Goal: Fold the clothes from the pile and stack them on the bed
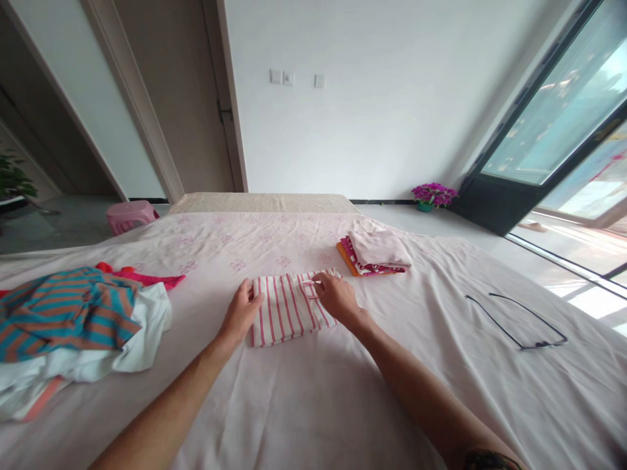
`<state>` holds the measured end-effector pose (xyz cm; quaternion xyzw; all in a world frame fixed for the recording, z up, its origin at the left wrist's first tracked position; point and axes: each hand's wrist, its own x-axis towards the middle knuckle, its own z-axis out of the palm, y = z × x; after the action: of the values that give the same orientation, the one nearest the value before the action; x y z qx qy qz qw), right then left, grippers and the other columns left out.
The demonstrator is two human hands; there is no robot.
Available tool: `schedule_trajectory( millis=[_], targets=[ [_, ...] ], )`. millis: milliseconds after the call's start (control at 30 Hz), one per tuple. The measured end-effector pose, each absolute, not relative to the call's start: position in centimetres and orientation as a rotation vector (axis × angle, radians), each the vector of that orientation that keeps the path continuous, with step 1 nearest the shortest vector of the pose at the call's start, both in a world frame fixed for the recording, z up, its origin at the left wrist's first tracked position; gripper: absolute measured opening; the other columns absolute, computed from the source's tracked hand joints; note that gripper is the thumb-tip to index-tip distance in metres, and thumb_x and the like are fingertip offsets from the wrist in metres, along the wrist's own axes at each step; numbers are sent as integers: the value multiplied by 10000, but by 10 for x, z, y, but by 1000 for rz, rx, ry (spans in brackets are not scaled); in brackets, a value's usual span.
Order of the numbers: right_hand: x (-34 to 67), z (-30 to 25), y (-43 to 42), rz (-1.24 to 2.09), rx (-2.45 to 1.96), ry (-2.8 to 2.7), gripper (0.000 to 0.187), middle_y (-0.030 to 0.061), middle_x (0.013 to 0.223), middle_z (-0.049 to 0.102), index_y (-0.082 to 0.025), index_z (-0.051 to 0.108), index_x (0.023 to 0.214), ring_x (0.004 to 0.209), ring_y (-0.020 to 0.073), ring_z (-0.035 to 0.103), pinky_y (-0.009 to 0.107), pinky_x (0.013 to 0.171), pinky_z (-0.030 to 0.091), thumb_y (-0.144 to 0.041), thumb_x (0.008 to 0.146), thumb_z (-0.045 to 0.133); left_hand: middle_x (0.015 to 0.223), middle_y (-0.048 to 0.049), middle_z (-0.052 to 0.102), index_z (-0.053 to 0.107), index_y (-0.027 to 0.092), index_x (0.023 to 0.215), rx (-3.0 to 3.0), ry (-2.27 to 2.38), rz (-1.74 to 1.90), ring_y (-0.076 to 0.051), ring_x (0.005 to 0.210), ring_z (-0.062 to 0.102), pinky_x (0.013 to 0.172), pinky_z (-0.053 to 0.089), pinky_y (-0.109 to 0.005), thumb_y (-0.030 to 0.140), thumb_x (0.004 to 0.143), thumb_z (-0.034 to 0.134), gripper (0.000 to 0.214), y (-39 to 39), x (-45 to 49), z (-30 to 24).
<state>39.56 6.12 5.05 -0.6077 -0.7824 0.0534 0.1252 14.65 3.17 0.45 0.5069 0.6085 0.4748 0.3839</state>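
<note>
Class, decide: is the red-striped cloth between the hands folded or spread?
Folded: the striped cloth lies in a compact, roughly rectangular shape with fairly straight edges.

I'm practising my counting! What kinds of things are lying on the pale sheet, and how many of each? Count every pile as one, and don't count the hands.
Messy clothes heap: 1
Folded stack: 1
Red-striped folded cloth: 1
Pair of glasses: 1
Total: 4

Open sheet (294,405) lies nearside of the striped cloth (284,313); a clothes heap (73,313) blocks the left, folded stack (379,249) and eyeglasses (543,344) the right.
</note>
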Motion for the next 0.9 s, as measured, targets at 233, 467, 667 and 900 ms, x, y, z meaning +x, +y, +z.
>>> schedule_trajectory(
  millis=[233,467,667,900],
  targets=[
    [413,36,78,98,-1361,-2458,373,78,1253,636,-242,620,1297,1133,233,518,347,997,350,-240,929,565,886,-118,747,661,108,933,1063,1436,1010,-303,864,700,716,525,-358,485,663,750,472,30,144,27],
    [410,26,89,157,-1293,-2442,301,49,954,682,-249,762,986,967,199,558,309,901,391,-74,869,546,899,-72,754,634,148,975,1000,1363,1170,-261,876,708,759,534,-333,400,676,726,402,26,150,23],
    [398,40,75,222,-1199,-2501,319,64,998,705,-203,748,982,980,190,596,310,917,438,-40,867,499,851,-65,755,635,150,995,961,1430,1133,-266,842,718,735,548,-336,387,645,771,444,17,91,23],
    [352,42,35,81,-873,-2625,594,143,1583,342,-139,325,1529,1473,270,264,472,1197,235,-361,999,475,1046,-97,751,646,144,1069,1165,1573,1004,-334,1059,676,875,538,-407,456,647,800,547,7,64,27]
  ],
)
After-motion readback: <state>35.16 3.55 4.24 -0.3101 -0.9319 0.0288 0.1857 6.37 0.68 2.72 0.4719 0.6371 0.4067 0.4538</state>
